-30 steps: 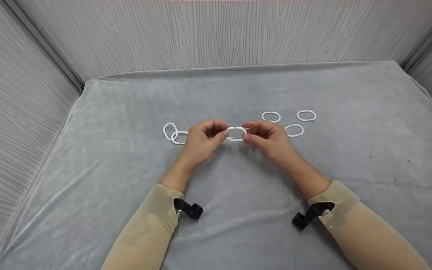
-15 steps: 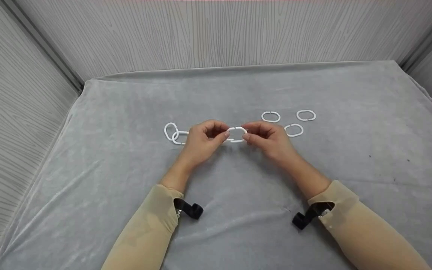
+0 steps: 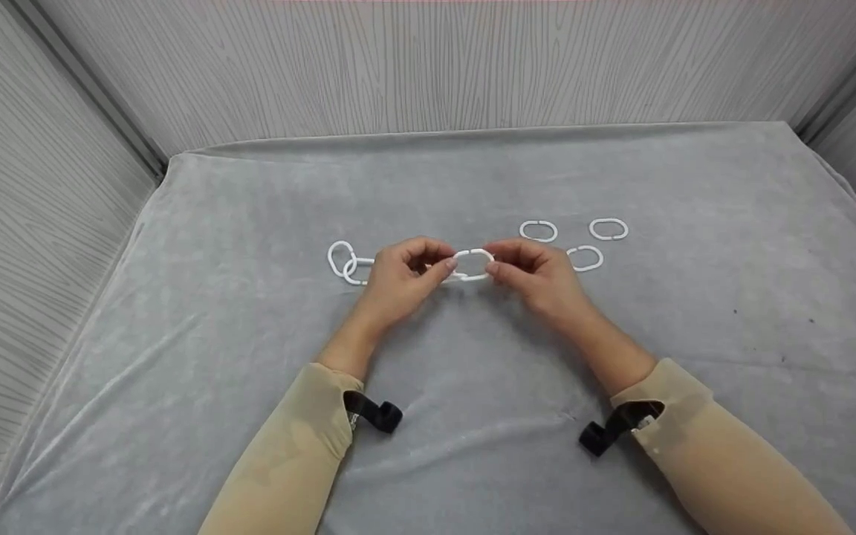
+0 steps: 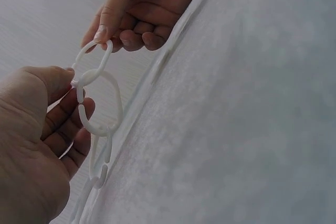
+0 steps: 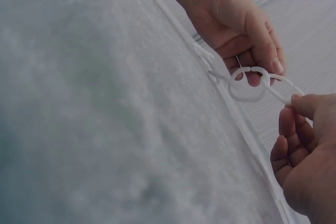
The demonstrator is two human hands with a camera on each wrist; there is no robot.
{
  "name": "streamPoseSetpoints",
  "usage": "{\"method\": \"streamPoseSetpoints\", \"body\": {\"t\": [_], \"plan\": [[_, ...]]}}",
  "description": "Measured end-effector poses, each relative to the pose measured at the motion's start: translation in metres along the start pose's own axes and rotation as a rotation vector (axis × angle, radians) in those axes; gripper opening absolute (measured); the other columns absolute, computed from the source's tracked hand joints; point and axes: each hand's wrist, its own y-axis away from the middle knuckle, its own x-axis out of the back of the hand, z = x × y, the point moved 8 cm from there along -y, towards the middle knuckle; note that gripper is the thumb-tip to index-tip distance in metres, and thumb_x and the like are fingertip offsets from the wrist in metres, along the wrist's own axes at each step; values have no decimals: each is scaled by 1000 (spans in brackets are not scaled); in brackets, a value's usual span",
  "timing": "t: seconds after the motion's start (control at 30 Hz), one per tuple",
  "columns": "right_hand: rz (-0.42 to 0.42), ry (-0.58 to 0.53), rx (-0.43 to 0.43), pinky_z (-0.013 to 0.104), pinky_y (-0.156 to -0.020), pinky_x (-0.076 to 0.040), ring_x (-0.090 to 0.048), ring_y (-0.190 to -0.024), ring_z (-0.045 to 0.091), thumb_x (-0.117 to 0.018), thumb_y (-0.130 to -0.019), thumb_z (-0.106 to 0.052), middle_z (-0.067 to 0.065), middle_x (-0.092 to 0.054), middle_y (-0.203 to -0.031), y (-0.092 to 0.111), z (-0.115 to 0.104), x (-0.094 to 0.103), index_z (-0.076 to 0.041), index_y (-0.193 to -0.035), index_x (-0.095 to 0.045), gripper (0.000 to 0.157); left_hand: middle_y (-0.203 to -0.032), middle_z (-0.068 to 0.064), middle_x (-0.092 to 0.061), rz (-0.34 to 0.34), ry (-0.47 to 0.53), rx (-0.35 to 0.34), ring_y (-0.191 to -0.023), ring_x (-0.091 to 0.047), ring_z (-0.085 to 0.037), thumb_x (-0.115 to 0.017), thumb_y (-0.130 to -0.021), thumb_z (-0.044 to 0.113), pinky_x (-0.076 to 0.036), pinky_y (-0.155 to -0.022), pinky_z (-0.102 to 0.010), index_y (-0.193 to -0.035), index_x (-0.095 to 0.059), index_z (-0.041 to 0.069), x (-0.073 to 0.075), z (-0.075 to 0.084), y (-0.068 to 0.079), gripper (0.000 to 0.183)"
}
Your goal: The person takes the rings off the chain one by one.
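Between my two hands is a white oval chain link [image 3: 475, 278] with a small gap in its side. My left hand [image 3: 402, 279] pinches its left end between thumb and forefinger. At the opposite end, the thumb and fingertips of my right hand [image 3: 543, 279] pinch it. In the left wrist view this link passes through a second white link [image 4: 119, 100], which has a gap too. More joined links [image 4: 108, 148] hang below that one. To the left in the head view, the chain's far links [image 3: 354, 281] come out from behind my left hand.
Three loose white links lie right of my hands: a near one [image 3: 586, 270], a back left one [image 3: 539, 222] and a back right one [image 3: 608, 220]. Grey cloth [image 3: 465, 446] covers the table. Wood-patterned panels [image 3: 428, 67] stand behind and at the sides.
The held link has shifted slightly to the right and up, with my right hand moving along slightly. Both hands keep their pinch, and the chain's left end has crept right a little.
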Motion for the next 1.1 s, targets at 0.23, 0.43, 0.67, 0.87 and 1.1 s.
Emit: {"method": "streamPoseSetpoints", "body": {"t": [0.23, 0.43, 0.67, 0.87, 1.1], "plan": [[43, -18, 3, 23, -70, -54, -63, -75, 12, -76, -93, 5, 6, -70, -87, -1, 0, 4, 8, -117, -75, 25, -95, -4, -75, 28, 1, 8, -82, -64, -16, -76, -99, 13, -51, -75, -27, -105, -78, 1, 4, -1, 0, 13], [91, -39, -20, 22, -70, -54, -63, -75, 11, -75, -94, 5, 3, -69, -83, -1, 2, 8, 11, -119, -72, 26, -97, -5, -76, 33, -47, 0, -86, -66, -15, -78, -97, 13, -51, -76, -28, -106, -78, 0, 6, -3, 0, 16], [137, -29, -52, 23, -71, -55, -67, -76, 15, -75, -95, 3, 5, -68, -83, -1, 4, 13, 7, -121, -73, 26, -98, -6, -76, 0, -125, -11, -91, -69, -16, -81, -94, 13, -53, -77, -31, -108, -77, -3, 4, -6, -1, 21], [148, -27, -54, 24, -72, -56, -70, -77, 20, -76, -95, 2, 10, -68, -84, -1, 5, 14, 11, -122, -70, 30, -99, -6, -76, -11, -179, -9, -94, -70, -17, -83, -92, 13, -54, -80, -36, -107, -79, 3, 4, -8, -1, 19], [161, -40, -72, 24, -71, -56, -70, -76, 20, -76, -95, 1, 7, -68, -84, -1, 6, 15, 11, -123, -69, 31, -101, -5, -76, -13, -208, 6, -95, -69, -17, -83, -92, 11, -54, -81, -35, -107, -79, 5, 4, -11, -1, 17]]}}
